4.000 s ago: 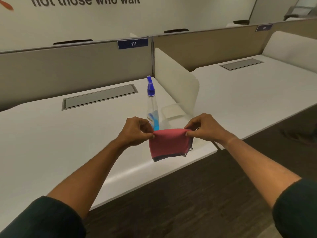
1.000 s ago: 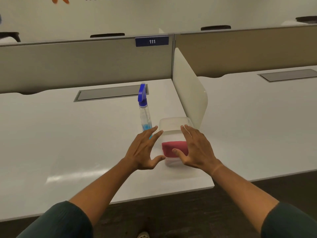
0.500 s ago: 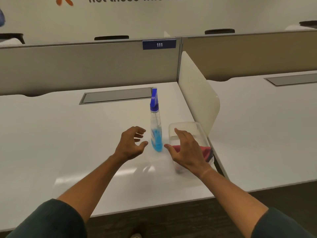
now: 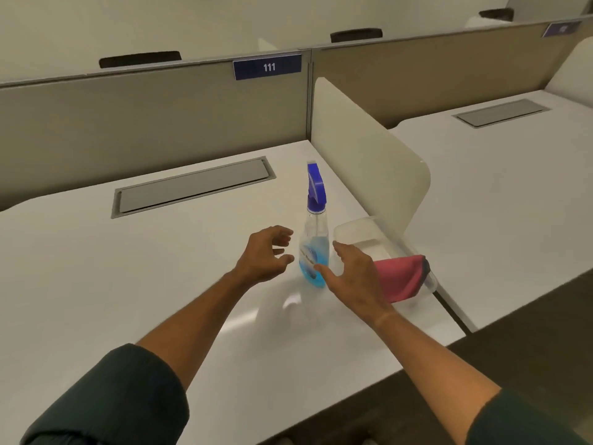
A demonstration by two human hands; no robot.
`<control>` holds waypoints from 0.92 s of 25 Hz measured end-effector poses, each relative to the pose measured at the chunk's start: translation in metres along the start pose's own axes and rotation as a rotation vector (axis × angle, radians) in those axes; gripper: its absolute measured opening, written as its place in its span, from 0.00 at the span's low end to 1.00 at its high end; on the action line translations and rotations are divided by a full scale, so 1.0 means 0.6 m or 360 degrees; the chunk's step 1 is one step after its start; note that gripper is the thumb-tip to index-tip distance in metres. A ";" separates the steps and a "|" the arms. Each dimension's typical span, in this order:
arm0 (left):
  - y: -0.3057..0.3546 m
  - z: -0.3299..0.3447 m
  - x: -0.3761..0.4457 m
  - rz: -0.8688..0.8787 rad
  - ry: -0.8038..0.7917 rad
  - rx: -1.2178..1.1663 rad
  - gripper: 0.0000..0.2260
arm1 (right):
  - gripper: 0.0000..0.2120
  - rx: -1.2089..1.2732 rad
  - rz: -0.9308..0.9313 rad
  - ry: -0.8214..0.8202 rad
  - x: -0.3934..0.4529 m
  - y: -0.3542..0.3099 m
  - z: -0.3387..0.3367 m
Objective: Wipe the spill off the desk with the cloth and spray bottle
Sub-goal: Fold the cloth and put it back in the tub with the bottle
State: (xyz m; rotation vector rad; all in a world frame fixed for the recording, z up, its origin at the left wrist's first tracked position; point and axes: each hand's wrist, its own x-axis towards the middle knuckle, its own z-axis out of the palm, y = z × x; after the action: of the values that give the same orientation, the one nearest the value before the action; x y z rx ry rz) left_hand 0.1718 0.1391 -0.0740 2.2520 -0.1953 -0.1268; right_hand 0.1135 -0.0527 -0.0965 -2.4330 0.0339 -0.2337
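**A:** Hands first: left hand (image 4: pixel 266 252) is loosely curled and empty, hovering just left of the spray bottle (image 4: pixel 314 239). Right hand (image 4: pixel 351 277) is spread wide, also empty, thumb right at the bottle's base.

**B:** And the cloth?

**A:** Pink cloth (image 4: pixel 401 277) is folded inside a clear plastic tub (image 4: pixel 359 231), just past the right hand. Bottle's upright on the white worktop (image 4: pixel 96 268), next to the divider panel (image 4: pixel 362 165).

Spray bottle (image 4: pixel 314 248) upright between empty hands, cloth (image 4: pixel 401 277) in container (image 4: pixel 359 231)
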 end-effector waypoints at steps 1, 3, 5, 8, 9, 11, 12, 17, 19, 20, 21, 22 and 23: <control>0.000 -0.001 0.011 0.0015 -0.0048 -0.0003 0.24 | 0.32 0.0037 0.0075 0.0016 0.000 -0.004 0.005; -0.003 0.001 0.037 0.0029 -0.0161 -0.0015 0.25 | 0.31 0.0095 0.0213 0.0056 0.001 -0.011 0.014; -0.003 0.005 0.055 0.0035 -0.0234 -0.0021 0.25 | 0.30 0.0168 0.0302 0.0083 0.002 -0.019 0.019; -0.009 0.013 0.080 0.0076 -0.0342 -0.0015 0.23 | 0.29 0.0284 0.0361 0.0111 0.008 -0.029 0.027; -0.011 0.015 0.085 0.0096 -0.0367 -0.0010 0.22 | 0.29 0.0320 0.0355 0.0117 0.009 -0.032 0.028; -0.014 0.017 0.095 0.0112 -0.0381 -0.0013 0.21 | 0.28 0.0376 0.0359 0.0128 0.012 -0.033 0.029; -0.016 0.018 0.099 0.0107 -0.0381 -0.0021 0.20 | 0.27 0.0392 0.0372 0.0127 0.014 -0.033 0.029; -0.014 0.017 0.109 0.0113 -0.0434 -0.0045 0.18 | 0.26 0.0435 0.0390 0.0121 0.016 -0.027 0.031; -0.013 0.015 0.107 0.0107 -0.0434 -0.0046 0.17 | 0.25 0.0458 0.0380 0.0123 0.017 -0.023 0.032; -0.012 0.014 0.106 0.0099 -0.0430 -0.0047 0.17 | 0.25 0.0461 0.0376 0.0123 0.017 -0.022 0.032; -0.011 0.013 0.105 0.0090 -0.0425 -0.0045 0.17 | 0.25 0.0459 0.0373 0.0119 0.017 -0.021 0.032; -0.010 0.012 0.102 0.0081 -0.0421 -0.0040 0.18 | 0.25 0.0455 0.0369 0.0113 0.016 -0.020 0.032; -0.008 0.010 0.100 0.0075 -0.0416 -0.0035 0.18 | 0.25 0.0454 0.0362 0.0107 0.016 -0.019 0.032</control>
State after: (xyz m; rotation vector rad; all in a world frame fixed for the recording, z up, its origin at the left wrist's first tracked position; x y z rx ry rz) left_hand 0.2304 0.1267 -0.0832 2.2020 -0.3842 -0.3971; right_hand 0.1261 -0.0326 -0.1018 -2.1161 0.2866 -0.2022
